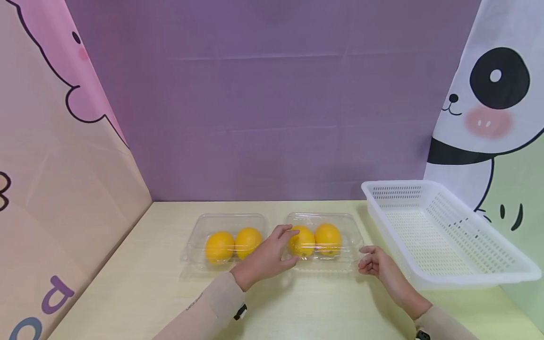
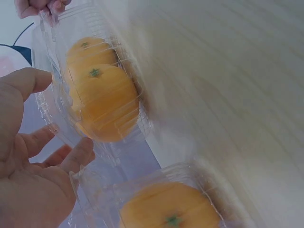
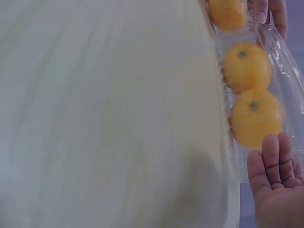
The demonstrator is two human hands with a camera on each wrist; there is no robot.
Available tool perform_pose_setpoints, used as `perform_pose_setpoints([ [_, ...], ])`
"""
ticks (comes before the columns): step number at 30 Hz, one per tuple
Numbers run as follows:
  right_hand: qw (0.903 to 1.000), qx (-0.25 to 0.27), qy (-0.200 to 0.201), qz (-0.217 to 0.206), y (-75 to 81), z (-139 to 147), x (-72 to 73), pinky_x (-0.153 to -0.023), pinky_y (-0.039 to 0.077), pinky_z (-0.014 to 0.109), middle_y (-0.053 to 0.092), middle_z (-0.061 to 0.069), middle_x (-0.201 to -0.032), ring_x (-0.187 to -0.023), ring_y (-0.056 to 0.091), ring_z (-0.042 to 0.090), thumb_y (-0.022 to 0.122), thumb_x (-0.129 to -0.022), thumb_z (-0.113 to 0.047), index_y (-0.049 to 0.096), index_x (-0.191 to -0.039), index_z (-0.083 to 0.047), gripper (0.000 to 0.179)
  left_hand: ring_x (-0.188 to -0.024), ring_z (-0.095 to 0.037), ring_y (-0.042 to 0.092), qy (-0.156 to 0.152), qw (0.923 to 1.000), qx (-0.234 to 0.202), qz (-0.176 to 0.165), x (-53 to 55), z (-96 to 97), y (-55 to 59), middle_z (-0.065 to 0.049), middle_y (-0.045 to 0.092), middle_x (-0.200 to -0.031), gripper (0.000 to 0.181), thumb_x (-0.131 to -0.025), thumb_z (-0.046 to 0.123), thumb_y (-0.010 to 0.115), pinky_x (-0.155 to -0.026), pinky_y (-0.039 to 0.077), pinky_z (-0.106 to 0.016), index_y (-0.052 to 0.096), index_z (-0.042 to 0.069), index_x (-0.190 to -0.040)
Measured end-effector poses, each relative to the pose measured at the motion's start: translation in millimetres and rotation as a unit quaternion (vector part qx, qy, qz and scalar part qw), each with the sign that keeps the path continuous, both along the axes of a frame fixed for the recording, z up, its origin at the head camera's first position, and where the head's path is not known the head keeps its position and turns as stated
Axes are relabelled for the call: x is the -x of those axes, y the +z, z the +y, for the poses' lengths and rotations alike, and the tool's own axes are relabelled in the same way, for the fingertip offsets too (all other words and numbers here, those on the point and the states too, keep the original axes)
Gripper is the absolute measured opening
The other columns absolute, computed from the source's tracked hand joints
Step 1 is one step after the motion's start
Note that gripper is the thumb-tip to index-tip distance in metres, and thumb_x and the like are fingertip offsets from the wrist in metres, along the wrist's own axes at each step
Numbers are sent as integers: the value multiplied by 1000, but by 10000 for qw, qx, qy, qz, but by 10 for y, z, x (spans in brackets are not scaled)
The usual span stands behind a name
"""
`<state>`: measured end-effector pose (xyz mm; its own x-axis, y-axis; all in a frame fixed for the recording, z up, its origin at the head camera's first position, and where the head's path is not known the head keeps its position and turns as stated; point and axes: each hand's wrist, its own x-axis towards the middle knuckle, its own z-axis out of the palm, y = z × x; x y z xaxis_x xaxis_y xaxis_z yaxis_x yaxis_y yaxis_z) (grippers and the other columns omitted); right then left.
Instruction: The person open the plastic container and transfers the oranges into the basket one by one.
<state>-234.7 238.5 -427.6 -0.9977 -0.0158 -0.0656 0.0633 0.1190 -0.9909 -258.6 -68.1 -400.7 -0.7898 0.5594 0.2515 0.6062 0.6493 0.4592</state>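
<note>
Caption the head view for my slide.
Left grip and right grip flank a box of oranges beside a basket.

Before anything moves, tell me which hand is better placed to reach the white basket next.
Likely the right hand: it is beside the white basket; the left hand is farther off, beyond two oranges.
</note>
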Motion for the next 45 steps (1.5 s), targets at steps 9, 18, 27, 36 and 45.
perform_pose_setpoints([
  [9,9986,-463,233,43,-15,29,24,-75,54,23,56,6,-86,-76,57,14,33,-98,-7,38,-130,16,39,-120,-31,59,94,9996,-194,-173,-45,15,6,-17,30,-156,63,-96,25,68,-100,50,-38,42,4,-149],
  [18,9983,-466,323,117,-19,50,-7,-78,54,24,56,8,-89,-79,58,15,32,-102,-10,38,-131,15,38,-128,-37,51,333,9975,-428,-460,-49,14,-16,-24,30,-153,69,-93,26,69,-106,45,-44,39,0,-150],
  [27,9984,-429,353,70,-9,50,-11,-78,54,25,55,8,-90,-80,57,16,30,-104,-11,37,-131,14,38,-127,-38,52,463,9931,-797,-727,-62,6,12,-24,35,-149,73,-90,26,73,-104,46,-48,40,-1,-149],
  [36,9986,-395,317,174,-10,45,-15,-78,54,25,55,9,-90,-79,57,15,29,-108,-18,39,-129,14,39,-131,-39,47,518,9892,-1079,-841,-129,35,12,-23,34,-150,75,-87,22,73,-105,44,-51,39,0,-149],
  [45,9985,-388,341,191,-13,45,-20,-78,54,25,55,9,-91,-80,57,16,29,-108,-18,38,-130,14,40,-135,-40,42,727,9817,-1494,-932,-206,106,-49,-24,31,-152,77,-88,26,71,-110,38,-54,36,-2,-150],
])
